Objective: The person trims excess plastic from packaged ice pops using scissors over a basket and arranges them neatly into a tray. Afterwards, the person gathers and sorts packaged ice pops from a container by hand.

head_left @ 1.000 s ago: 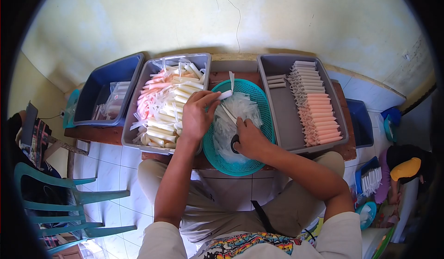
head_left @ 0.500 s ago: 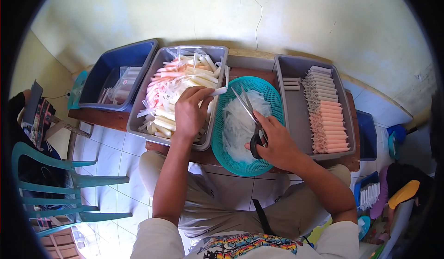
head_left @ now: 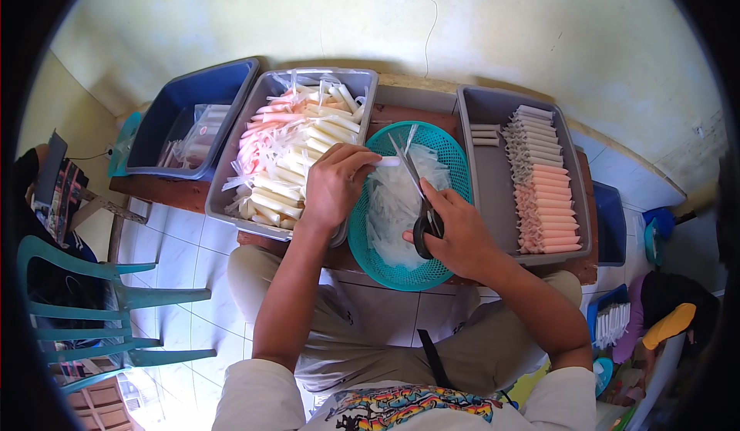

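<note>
My left hand [head_left: 335, 184] pinches a white plastic-wrapped tube [head_left: 388, 161], its end pointing right at the scissor blades. My right hand [head_left: 462, 234] grips black-handled scissors [head_left: 411, 171] with the blades parted. I cannot tell whether the blades touch the tube. Both hands are over or beside a teal mesh basket [head_left: 356, 227] holding clear plastic scraps [head_left: 397, 227]. Left of it, a grey tub [head_left: 231, 188] is heaped with pale yellow and pink filled tubes [head_left: 281, 150] with loose plastic ends.
At right, a grey tub [head_left: 497, 207] holds neatly stacked white and pink tubes [head_left: 551, 207]. A dark blue tub [head_left: 158, 123] with plastic packs stands far left. A green chair [head_left: 77, 315] is at lower left. Another person [head_left: 671, 308] is at the right edge.
My left hand has moved right with the tube, from over the heaped tub to the basket's edge, bringing its end to the blades. The scissors have shifted slightly left.
</note>
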`<state>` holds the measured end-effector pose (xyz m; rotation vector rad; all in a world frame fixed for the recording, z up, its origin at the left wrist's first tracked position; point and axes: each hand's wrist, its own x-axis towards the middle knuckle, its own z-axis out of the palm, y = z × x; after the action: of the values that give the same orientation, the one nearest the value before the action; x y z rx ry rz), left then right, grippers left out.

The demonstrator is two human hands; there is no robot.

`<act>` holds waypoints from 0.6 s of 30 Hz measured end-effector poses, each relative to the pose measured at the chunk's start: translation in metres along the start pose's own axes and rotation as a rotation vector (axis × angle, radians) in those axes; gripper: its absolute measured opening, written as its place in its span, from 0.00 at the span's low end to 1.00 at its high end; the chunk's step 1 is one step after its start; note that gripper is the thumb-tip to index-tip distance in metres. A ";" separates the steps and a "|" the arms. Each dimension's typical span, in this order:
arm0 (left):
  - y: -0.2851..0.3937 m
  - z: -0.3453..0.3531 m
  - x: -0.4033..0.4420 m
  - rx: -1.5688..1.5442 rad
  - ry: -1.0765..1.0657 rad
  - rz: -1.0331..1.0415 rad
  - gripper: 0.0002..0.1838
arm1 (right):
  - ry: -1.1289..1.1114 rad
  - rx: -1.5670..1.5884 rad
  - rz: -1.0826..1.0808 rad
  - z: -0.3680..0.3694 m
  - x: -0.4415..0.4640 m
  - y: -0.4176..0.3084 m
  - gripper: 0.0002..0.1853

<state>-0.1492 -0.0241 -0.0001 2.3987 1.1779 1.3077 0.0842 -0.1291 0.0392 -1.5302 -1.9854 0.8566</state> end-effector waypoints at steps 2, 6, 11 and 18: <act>-0.001 0.000 0.000 0.009 0.002 0.016 0.15 | -0.002 -0.009 0.004 0.000 0.001 0.000 0.49; -0.001 0.000 -0.001 0.034 0.015 0.027 0.12 | -0.016 -0.012 0.029 0.001 0.004 -0.002 0.49; -0.002 0.000 -0.001 0.048 0.022 0.026 0.14 | -0.056 -0.036 0.035 -0.001 0.006 -0.005 0.49; -0.003 0.000 -0.001 0.057 0.026 0.035 0.14 | -0.085 -0.064 0.098 -0.002 0.007 0.001 0.49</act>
<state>-0.1514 -0.0227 -0.0027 2.4603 1.2012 1.3368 0.0841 -0.1217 0.0397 -1.6646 -2.0298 0.9191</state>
